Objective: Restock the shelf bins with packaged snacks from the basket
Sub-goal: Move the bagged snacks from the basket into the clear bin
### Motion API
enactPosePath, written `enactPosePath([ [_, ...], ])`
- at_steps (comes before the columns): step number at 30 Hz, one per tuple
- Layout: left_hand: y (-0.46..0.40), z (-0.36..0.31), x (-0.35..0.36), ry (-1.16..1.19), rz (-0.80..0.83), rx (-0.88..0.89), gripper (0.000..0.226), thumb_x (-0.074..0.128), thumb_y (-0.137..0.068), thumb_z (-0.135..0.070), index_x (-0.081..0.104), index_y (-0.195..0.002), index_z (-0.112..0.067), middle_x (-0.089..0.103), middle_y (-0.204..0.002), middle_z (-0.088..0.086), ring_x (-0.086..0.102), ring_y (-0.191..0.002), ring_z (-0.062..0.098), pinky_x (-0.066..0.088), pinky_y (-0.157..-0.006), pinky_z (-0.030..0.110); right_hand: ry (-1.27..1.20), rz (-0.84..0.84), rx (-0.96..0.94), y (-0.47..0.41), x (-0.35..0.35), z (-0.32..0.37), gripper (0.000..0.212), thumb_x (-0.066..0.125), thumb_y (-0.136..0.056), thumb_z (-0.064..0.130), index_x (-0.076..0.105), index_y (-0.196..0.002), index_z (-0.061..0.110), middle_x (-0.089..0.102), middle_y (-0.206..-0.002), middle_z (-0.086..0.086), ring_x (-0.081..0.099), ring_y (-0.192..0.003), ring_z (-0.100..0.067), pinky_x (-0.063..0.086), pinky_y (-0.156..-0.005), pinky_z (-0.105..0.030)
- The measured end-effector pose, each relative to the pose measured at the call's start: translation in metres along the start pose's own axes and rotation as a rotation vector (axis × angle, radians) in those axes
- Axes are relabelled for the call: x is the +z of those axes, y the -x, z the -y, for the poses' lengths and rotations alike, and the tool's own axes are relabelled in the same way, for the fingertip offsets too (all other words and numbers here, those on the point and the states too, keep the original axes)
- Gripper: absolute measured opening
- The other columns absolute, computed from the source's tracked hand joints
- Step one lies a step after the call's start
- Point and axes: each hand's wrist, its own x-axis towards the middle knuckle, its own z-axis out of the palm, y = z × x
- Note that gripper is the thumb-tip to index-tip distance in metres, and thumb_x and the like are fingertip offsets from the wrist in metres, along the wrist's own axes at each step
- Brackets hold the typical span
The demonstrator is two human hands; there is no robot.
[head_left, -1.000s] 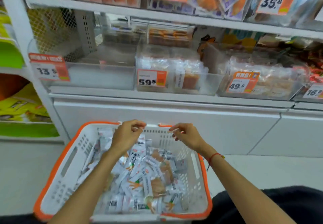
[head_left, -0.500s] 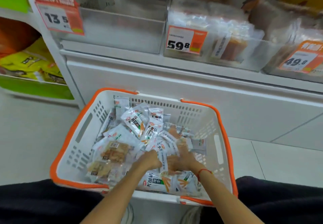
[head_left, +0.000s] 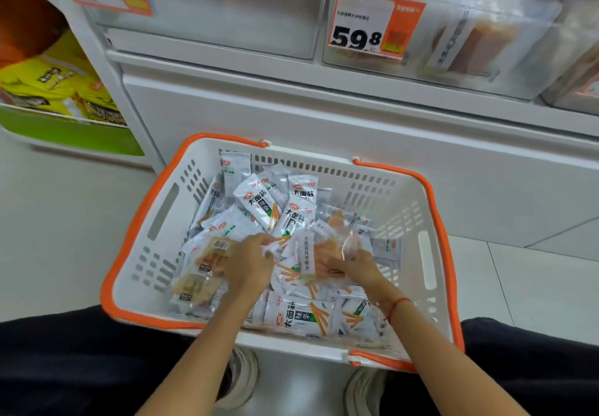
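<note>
A white basket (head_left: pixel 168 253) with an orange rim stands on the floor between my knees, full of several white snack packets (head_left: pixel 262 208) and clear packets of orange-brown snacks (head_left: pixel 207 263). My left hand (head_left: pixel 251 261) lies palm down in the pile with its fingers curled among the white packets; what it holds is hidden. My right hand (head_left: pixel 361 269) pinches a clear packet of orange snack (head_left: pixel 324 253) at the pile's middle. Above, the clear bin with the 13.5 tag (head_left: pixel 227 10) looks empty. The bin with the 59.8 tag (head_left: pixel 479 42) holds clear packets.
A white cabinet front (head_left: pixel 324 117) rises right behind the basket, under the shelf. Yellow bags (head_left: pixel 58 85) lie on a green-edged shelf at the left. My dark trouser legs (head_left: pixel 81 360) and shoes (head_left: pixel 241 380) flank the basket on pale floor tiles.
Both hands dropped from the basket's far rim into the pile. The view tilted down and closer. My right hand now has the clear orange packet between thumb and fingers.
</note>
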Motion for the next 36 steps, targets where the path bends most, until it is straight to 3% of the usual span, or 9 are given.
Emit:
enactPosePath([
  [2, 0.0, 0.016, -0.026, -0.164, -0.081, -0.013, 0.038, 0.064, -0.086, -0.015, 0.058, -0.122, -0.024, 0.06, -0.125, -0.002, 0.057, -0.107, 0.017, 0.048, -0.083, 0.032, -0.029, 0.03, -0.039, 0.002, 0.002, 0.013, 0.019, 0.076, -0.079, 0.015, 0.064, -0.087, 0.003, 0.064, -0.078, -0.005, 0.06, -0.071, -0.017, 0.049, -0.056, -0.014],
  [8, -0.013, 0.061, -0.055, -0.477, 0.519, -0.129, 0.093, 0.059, -0.087, -0.017, -0.009, -0.151, -0.022, -0.008, -0.159, 0.009, 0.001, -0.146, 0.03, 0.018, -0.116, 0.048, -0.046, 0.163, -0.161, 0.006, 0.007, 0.03, 0.019, 0.073, -0.082, 0.02, 0.071, -0.1, 0.015, 0.074, -0.097, -0.004, 0.068, -0.098, -0.024, 0.046, -0.101, -0.047],
  [11, -0.015, 0.074, -0.054, -0.431, 0.3, 0.082, 0.071, 0.054, -0.091, -0.02, 0.015, -0.149, -0.031, 0.034, -0.151, 0.005, 0.041, -0.132, 0.026, 0.041, -0.102, 0.039, -0.056, 0.217, -0.203, 0.016, 0.005, 0.042, 0.069, 0.074, -0.081, 0.018, 0.042, -0.138, -0.001, 0.074, -0.098, -0.003, 0.069, -0.095, -0.019, 0.049, -0.098, -0.041],
  [13, -0.021, 0.071, -0.062, -0.289, 0.213, 0.099, 0.055, 0.054, -0.092, -0.02, 0.031, -0.141, -0.03, 0.054, -0.136, -0.002, 0.055, -0.116, 0.025, 0.046, -0.092, 0.034, -0.034, 0.203, -0.217, 0.021, 0.001, 0.047, 0.056, 0.073, -0.081, 0.015, 0.052, -0.13, -0.001, 0.073, -0.099, -0.003, 0.069, -0.093, -0.016, 0.051, -0.092, -0.03],
  [15, -0.027, 0.067, -0.067, -0.283, 0.271, 0.113, 0.048, 0.057, -0.093, -0.03, 0.038, -0.136, -0.028, 0.053, -0.136, -0.008, 0.053, -0.119, 0.02, 0.043, -0.097, 0.033, -0.052, 0.197, -0.215, 0.023, -0.005, 0.048, 0.038, 0.072, -0.082, 0.015, 0.064, -0.117, 0.003, 0.072, -0.104, -0.007, 0.068, -0.098, -0.019, 0.051, -0.093, -0.03],
  [19, -0.02, 0.057, -0.054, -0.623, 0.655, 0.185, 0.102, 0.075, -0.075, -0.043, 0.01, -0.152, -0.027, 0.002, -0.159, -0.006, 0.011, -0.145, 0.022, 0.015, -0.115, 0.047, -0.126, 0.162, -0.198, 0.027, -0.017, 0.05, 0.026, 0.069, -0.084, 0.009, 0.068, -0.109, 0.005, 0.072, -0.1, -0.006, 0.07, -0.082, -0.007, 0.052, -0.07, -0.011],
  [23, -0.02, 0.048, -0.04, -0.739, 0.379, 0.346, 0.081, 0.067, -0.082, -0.042, 0.022, -0.149, -0.032, 0.024, -0.154, -0.006, 0.025, -0.139, 0.019, 0.017, -0.112, 0.043, -0.167, 0.111, -0.187, 0.029, -0.019, 0.053, 0.021, 0.072, -0.081, 0.008, 0.068, -0.101, 0.009, 0.072, -0.102, -0.012, 0.071, -0.087, -0.016, 0.055, -0.082, -0.025],
  [30, -0.034, 0.041, -0.042, 0.024, 0.13, 0.203, 0.014, 0.064, -0.088, -0.034, 0.068, -0.1, -0.038, 0.069, -0.106, -0.007, 0.059, -0.103, 0.017, 0.045, -0.091, 0.036, -0.213, 0.102, -0.219, 0.029, -0.035, 0.054, 0.032, 0.067, -0.086, 0.021, 0.065, -0.117, 0.012, 0.072, -0.107, -0.007, 0.068, -0.099, -0.016, 0.052, -0.09, -0.03],
  [36, -0.041, 0.024, -0.046, 0.302, 0.2, 0.104, 0.02, 0.058, -0.092, -0.031, 0.067, -0.107, -0.022, 0.067, -0.112, -0.002, 0.06, -0.107, 0.017, 0.045, -0.097, 0.039, -0.443, 0.075, -0.195, 0.032, -0.056, 0.071, 0.013, 0.059, -0.092, 0.019, 0.069, -0.096, 0.012, 0.074, -0.093, -0.002, 0.068, -0.088, -0.008, 0.045, -0.078, -0.02],
])
